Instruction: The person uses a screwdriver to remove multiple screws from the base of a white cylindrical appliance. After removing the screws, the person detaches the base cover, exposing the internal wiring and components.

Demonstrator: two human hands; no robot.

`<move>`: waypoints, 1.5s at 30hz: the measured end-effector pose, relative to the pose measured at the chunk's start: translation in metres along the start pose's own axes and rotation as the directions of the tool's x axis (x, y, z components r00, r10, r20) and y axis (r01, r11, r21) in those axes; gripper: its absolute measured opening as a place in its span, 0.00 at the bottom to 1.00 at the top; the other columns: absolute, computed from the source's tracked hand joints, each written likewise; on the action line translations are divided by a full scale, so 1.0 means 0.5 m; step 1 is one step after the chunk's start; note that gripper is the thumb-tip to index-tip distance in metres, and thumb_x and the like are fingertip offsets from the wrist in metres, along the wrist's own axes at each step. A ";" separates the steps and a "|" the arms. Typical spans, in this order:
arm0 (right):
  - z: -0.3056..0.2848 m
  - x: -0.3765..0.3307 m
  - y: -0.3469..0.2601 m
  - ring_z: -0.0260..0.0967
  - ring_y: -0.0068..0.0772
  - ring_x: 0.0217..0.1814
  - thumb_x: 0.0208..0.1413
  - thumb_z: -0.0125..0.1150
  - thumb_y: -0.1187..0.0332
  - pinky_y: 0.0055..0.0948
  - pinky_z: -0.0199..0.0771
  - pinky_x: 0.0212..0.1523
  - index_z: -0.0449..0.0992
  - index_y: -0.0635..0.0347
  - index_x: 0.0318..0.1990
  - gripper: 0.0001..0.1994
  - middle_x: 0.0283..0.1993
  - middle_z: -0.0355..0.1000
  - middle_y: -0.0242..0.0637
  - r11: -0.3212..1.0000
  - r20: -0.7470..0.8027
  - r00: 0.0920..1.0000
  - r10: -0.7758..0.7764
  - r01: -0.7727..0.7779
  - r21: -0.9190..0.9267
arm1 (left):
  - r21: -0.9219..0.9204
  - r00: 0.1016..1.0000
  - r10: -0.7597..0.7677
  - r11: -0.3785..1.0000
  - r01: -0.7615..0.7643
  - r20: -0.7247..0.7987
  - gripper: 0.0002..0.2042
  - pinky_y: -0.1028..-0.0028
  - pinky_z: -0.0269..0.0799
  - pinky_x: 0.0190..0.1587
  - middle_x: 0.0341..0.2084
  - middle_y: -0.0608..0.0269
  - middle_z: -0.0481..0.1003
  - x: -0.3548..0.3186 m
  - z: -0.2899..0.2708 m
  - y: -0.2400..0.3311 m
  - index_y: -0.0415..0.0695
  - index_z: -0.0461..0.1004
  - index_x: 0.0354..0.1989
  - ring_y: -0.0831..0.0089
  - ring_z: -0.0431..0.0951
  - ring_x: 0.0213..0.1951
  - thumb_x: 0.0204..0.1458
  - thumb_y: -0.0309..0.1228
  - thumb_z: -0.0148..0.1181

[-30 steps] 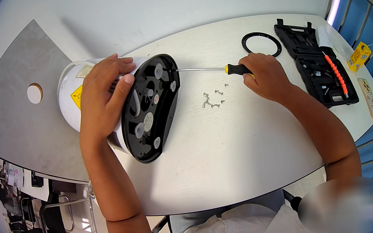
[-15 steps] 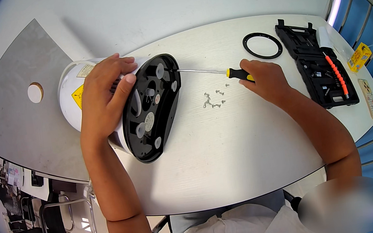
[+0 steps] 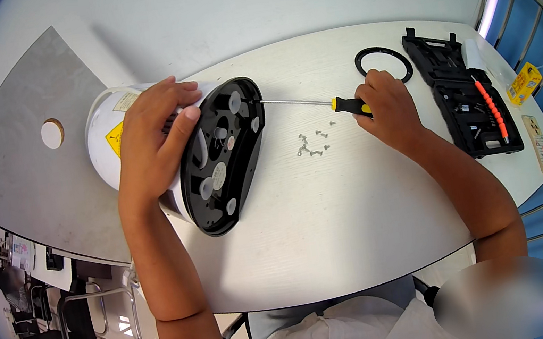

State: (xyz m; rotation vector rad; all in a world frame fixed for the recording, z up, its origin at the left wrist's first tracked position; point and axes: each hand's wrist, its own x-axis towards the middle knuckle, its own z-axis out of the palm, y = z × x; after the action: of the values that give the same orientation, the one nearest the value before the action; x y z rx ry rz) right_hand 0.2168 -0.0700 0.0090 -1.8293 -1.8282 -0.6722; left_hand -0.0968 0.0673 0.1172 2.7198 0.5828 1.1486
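A white rounded appliance (image 3: pixel 100 151) lies on its side at the left of the table, its black base (image 3: pixel 240 160) with pale suction feet facing right. My left hand (image 3: pixel 156 141) is wrapped over the body near the base, thumb beside the rim. In my right hand (image 3: pixel 391 111) is the black and yellow handle of a screwdriver (image 3: pixel 345 105). Its long shaft runs left, almost level, and the tip meets the upper right edge of the base. Whether a screw sits under the tip is too small to see. Several loose screws (image 3: pixel 320 134) lie below the shaft.
A black ring (image 3: pixel 406 64) lies just beyond my right hand. Farther right is an unfolded black tool case (image 3: pixel 441 89) with a red-orange flexible shaft (image 3: pixel 491 110) across it. A yellow box (image 3: pixel 523 83) and a slim remote (image 3: pixel 538 144) lie near the right edge, beside metal railings (image 3: pixel 533 32).
My right hand has turned slightly on the screwdriver handle, its fingers now higher and curled more over it. My left hand and the appliance stay practically where they were.
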 end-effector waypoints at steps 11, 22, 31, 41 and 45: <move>-0.016 0.009 -0.022 0.66 0.39 0.26 0.45 0.70 0.64 0.35 0.65 0.30 0.66 0.58 0.33 0.16 0.24 0.67 0.37 0.962 0.318 0.925 0.207 -0.251 0.104 | -0.011 1.000 -0.028 1.000 0.028 0.007 0.12 0.60 0.62 0.58 0.42 0.56 0.78 -0.002 0.001 0.000 0.39 0.78 0.38 0.51 0.71 0.56 0.53 0.36 0.56; -0.005 0.001 -0.014 0.69 0.41 0.28 0.47 0.68 0.66 0.37 0.67 0.32 0.65 0.59 0.37 0.16 0.26 0.69 0.39 0.948 0.262 0.945 0.197 -0.252 0.194 | -0.011 1.000 0.000 1.000 0.000 0.004 0.13 0.60 0.64 0.57 0.41 0.55 0.79 0.000 -0.001 0.002 0.38 0.78 0.37 0.50 0.71 0.55 0.53 0.36 0.56; 0.011 -0.010 -0.001 0.70 0.40 0.30 0.48 0.67 0.66 0.37 0.69 0.33 0.67 0.60 0.38 0.15 0.29 0.71 0.40 0.956 0.146 0.981 0.128 -0.161 0.244 | -0.003 1.000 -0.005 1.000 0.005 0.007 0.13 0.59 0.64 0.57 0.42 0.54 0.79 0.001 -0.002 0.002 0.38 0.78 0.38 0.50 0.71 0.55 0.53 0.36 0.56; 0.003 -0.003 -0.003 0.67 0.39 0.27 0.43 0.65 0.67 0.37 0.65 0.31 0.70 0.61 0.29 0.11 0.25 0.68 0.38 0.961 0.137 0.978 0.155 -0.181 0.207 | -0.011 1.000 -0.002 1.000 0.002 0.009 0.13 0.59 0.64 0.57 0.41 0.53 0.79 0.002 -0.004 0.005 0.38 0.78 0.38 0.49 0.71 0.55 0.53 0.36 0.56; 0.000 -0.001 0.001 0.67 0.39 0.26 0.41 0.64 0.67 0.38 0.65 0.31 0.70 0.61 0.27 0.10 0.23 0.67 0.37 0.958 0.154 0.972 0.178 -0.207 0.200 | -0.016 1.000 0.001 1.000 -0.001 0.005 0.13 0.59 0.64 0.57 0.41 0.53 0.79 0.002 -0.003 0.005 0.38 0.78 0.38 0.49 0.71 0.55 0.53 0.36 0.56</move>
State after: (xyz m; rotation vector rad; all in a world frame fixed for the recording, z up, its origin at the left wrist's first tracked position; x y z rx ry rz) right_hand 0.2171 -0.0701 0.0087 -1.9127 -1.6994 -0.2738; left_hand -0.0966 0.0652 0.1196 2.7096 0.5692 1.1409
